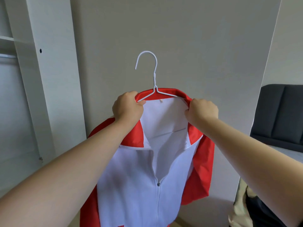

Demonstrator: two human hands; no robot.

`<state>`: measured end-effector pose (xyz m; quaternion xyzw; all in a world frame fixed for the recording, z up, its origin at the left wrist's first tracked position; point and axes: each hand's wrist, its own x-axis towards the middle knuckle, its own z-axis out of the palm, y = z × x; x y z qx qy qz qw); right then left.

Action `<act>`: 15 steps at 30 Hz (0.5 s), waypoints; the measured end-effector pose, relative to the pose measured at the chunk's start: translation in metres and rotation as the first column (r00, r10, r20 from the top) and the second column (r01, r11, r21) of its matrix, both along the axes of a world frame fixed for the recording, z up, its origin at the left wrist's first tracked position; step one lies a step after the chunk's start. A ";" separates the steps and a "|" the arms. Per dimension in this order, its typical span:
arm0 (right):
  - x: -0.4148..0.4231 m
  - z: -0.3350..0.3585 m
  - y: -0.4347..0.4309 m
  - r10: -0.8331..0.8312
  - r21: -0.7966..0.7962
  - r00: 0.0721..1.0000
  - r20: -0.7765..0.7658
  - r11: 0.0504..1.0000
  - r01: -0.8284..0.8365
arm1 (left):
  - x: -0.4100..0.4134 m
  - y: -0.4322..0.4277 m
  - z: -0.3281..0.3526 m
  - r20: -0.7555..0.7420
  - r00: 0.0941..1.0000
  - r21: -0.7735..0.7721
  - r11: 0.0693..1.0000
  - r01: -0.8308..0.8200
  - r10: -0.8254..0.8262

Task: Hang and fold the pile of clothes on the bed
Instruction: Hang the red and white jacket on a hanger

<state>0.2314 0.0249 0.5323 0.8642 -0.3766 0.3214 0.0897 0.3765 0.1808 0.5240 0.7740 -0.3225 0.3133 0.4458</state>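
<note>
A red and white zip-up jacket [131, 185] is held up in front of me on a white wire hanger [155, 76], whose hook points up and curls to the left. My left hand [127, 108] grips the red collar together with the hanger's left arm. My right hand [202, 109] grips the collar at the right shoulder. The zipper is partly done up, with the slider at mid-chest. The hanger's right end is hidden inside the jacket.
An open white wardrobe [41, 79] with a shelf and a rail stands at the left. A beige wall [180, 38] is straight ahead. At the right are a dark padded headboard [282, 115] and more clothing [242, 210] at the lower right.
</note>
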 end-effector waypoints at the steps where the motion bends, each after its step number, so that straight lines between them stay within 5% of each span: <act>1: 0.001 -0.002 0.003 0.034 -0.037 0.998 0.059 0.999 -0.032 | 0.002 0.001 0.000 -0.024 1.000 0.021 1.000 -0.019 0.019; 4: -0.002 -0.018 0.018 0.184 -0.209 0.973 0.140 0.966 -0.152 | 0.010 0.006 0.002 -0.101 0.994 0.020 0.999 -0.034 0.036; 8: -0.006 -0.055 0.024 0.409 0.002 0.906 -0.110 0.912 -0.411 | 0.012 0.005 -0.009 -0.142 0.990 0.037 0.999 0.021 -0.015; 10: -0.012 -0.054 0.016 0.524 0.045 0.852 0.018 0.851 -0.524 | 0.012 0.003 -0.019 -0.143 0.988 0.035 0.998 0.056 -0.050; 13: -0.025 -0.039 0.003 0.499 -0.216 0.806 0.318 0.866 -0.450 | 0.013 0.001 -0.025 -0.128 0.987 -0.008 0.996 0.092 -0.092; 15: -0.027 -0.029 -0.003 0.507 -0.080 0.789 0.347 0.854 -0.513 | 0.013 -0.002 -0.026 -0.123 0.986 -0.024 0.993 0.114 -0.116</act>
